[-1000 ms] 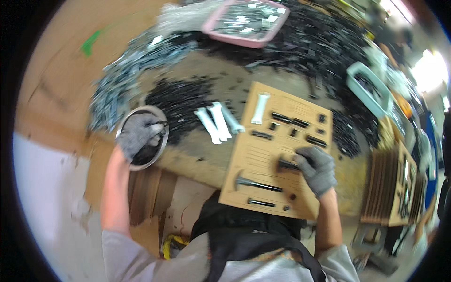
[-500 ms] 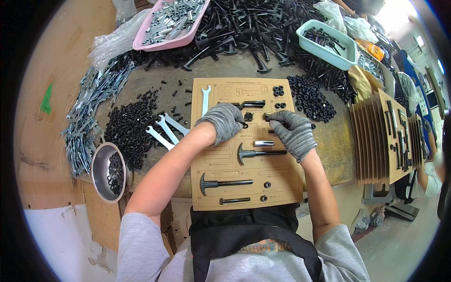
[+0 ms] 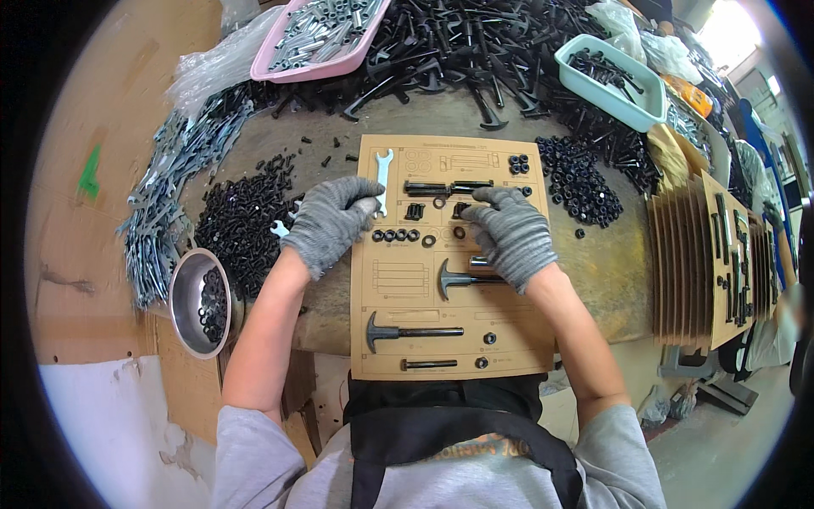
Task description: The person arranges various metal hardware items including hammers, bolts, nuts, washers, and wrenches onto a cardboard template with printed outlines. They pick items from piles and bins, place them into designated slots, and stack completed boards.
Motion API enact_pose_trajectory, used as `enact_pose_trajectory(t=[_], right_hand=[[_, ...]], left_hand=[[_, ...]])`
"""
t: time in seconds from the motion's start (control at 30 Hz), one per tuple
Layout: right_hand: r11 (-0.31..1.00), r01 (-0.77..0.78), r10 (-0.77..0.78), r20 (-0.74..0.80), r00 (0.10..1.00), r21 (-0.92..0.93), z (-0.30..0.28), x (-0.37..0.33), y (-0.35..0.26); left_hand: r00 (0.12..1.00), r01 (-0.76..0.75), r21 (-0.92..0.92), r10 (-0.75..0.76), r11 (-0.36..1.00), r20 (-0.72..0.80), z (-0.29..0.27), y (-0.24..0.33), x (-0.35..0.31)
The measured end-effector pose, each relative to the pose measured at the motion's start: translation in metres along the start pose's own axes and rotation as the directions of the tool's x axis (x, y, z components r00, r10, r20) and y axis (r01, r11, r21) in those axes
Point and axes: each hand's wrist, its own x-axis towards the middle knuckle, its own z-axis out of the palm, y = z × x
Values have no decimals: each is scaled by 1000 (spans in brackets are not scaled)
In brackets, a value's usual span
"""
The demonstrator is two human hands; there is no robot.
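The board (image 3: 509, 329) fills the centre of the frame, and both gloved hands are over its upper half. Half a second ago the left hand (image 3: 329, 225) was across the middle of the board with a dark ring at its fingertips; it now stands at the board's left edge, and a row of nuts (image 3: 396, 236) shows where it had covered the card. Three loose rings (image 3: 428, 242) lie around there — one beyond the row's right end, one higher up, one below the right fingertips — so I judge that the ring has been let go onto the board, and that part of the layout looks further along. The left hand's grip is narrow, thumb and fingers drawn close beside the wrench (image 3: 383, 182) in the board's upper left; whether it pinches anything I cannot tell. The right hand (image 3: 511, 237), right of centre, reaches over the end of a T-bar (image 3: 447, 280), its fingers bent to the small bolts (image 3: 459, 209) — close to them or touching, with the gap between fingertips hidden, so I cannot tell what it holds.
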Motion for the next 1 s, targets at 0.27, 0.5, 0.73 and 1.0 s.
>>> enact_pose_trajectory(t=[0.27,0.5,0.73,1.0], right_hand=[[962,63,-41,91,995,-264,33,25,-8],[979,20,-33,-59,998,-203,1,-23,19],[983,61,-51,56,997,-176,5,-24,5],[986,59,-44,103,994,-155,14,-25,-1]], left_hand=[[986,-114,267,76,957,149,34,-11,-47],[932,-145,700,-141,699,334,63,10,-37],[935,-205,750,-99,629,339,78,6,-32],[949,-168,792,-121,588,291,86,10,-26]])
